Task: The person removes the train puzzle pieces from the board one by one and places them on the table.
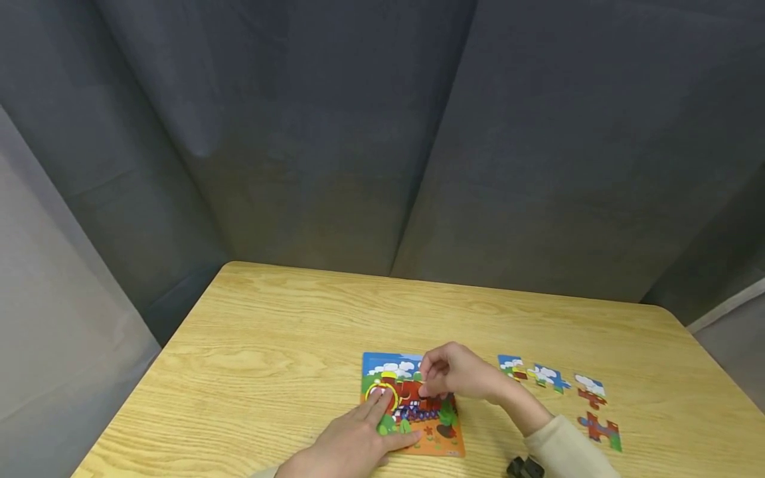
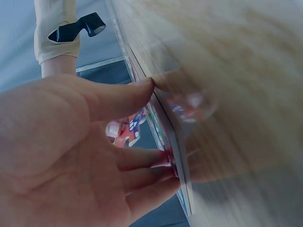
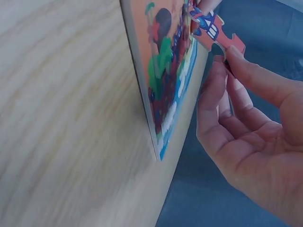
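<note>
A picture puzzle board [image 1: 451,446] lies on the table, with clouds, a red train and orange ground on it. My left hand [image 1: 349,439] rests across its lower left with fingers spread; in the left wrist view, the thumb sits at the board's edge and the fingertips on its face. Above the board, my right hand [image 1: 457,373] pinches a puzzle piece [image 3: 213,30] between thumb and index finger. That piece is red with blue and white markings and is tilted up from the board in the right wrist view. A left fingertip [image 3: 206,5] overlaps the piece's far end there.
To the right of the board lie several loose puzzle pieces, among them a cloud piece [image 1: 550,376] and a red and green one [image 1: 600,430]. A black device [image 1: 524,467] is on the right wrist. Dark curtains [image 1: 370,146] hang behind the wooden table [image 1: 275,338].
</note>
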The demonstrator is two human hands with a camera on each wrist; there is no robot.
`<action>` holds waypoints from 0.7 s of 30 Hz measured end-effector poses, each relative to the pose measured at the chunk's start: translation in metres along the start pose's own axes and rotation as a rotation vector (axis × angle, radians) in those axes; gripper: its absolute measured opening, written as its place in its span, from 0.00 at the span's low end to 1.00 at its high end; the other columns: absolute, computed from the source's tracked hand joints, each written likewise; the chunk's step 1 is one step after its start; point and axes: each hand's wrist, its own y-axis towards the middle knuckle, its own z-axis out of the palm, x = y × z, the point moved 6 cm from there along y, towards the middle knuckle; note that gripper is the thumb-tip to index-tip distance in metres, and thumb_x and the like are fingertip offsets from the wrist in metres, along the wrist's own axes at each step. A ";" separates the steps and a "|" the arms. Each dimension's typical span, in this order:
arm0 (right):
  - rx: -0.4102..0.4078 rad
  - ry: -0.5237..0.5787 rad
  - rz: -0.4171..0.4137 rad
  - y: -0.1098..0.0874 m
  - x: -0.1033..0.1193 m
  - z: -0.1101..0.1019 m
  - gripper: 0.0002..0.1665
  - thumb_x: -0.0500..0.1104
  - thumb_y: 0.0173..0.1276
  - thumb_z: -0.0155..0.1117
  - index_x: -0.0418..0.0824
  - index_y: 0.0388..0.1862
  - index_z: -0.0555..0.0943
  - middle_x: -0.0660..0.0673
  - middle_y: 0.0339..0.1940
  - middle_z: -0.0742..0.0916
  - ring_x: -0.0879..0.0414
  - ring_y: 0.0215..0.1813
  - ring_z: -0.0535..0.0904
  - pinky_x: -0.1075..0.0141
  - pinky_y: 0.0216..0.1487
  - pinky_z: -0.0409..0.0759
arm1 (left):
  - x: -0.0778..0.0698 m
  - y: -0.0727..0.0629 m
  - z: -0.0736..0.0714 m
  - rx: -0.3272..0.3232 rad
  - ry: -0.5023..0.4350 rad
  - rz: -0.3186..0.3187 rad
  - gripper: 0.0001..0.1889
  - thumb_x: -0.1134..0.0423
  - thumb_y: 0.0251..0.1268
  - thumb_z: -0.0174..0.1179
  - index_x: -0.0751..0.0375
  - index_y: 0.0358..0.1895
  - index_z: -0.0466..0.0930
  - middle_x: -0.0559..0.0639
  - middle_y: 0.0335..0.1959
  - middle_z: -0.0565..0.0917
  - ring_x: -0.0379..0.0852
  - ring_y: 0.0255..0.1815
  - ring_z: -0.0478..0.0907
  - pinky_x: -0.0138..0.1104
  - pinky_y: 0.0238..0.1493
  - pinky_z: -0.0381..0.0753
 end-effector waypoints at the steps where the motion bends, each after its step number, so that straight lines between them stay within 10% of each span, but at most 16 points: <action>1: -0.006 0.007 0.002 -0.001 -0.001 -0.002 0.04 0.32 0.63 0.68 0.34 0.31 0.80 0.43 0.26 0.84 0.49 0.28 0.80 0.58 0.30 0.81 | 0.000 0.000 0.000 0.000 -0.003 -0.001 0.33 0.31 0.58 0.56 0.27 0.70 0.68 0.68 0.71 0.64 0.62 0.71 0.62 0.42 0.56 0.78; 11: -0.083 0.005 0.026 -0.025 -0.014 -0.041 0.08 0.37 0.67 0.67 0.30 0.36 0.81 0.39 0.27 0.84 0.45 0.29 0.81 0.55 0.31 0.82 | -0.001 0.001 0.000 0.010 0.014 -0.017 0.30 0.34 0.61 0.56 0.26 0.69 0.68 0.66 0.71 0.64 0.60 0.72 0.62 0.41 0.56 0.78; 21: -0.205 -0.049 0.134 -0.091 -0.059 -0.099 0.14 0.42 0.67 0.68 0.30 0.39 0.81 0.37 0.28 0.85 0.54 0.26 0.78 0.63 0.26 0.78 | -0.001 0.000 0.000 -0.024 0.030 0.000 0.25 0.45 0.69 0.56 0.27 0.68 0.70 0.66 0.70 0.65 0.60 0.71 0.63 0.40 0.54 0.79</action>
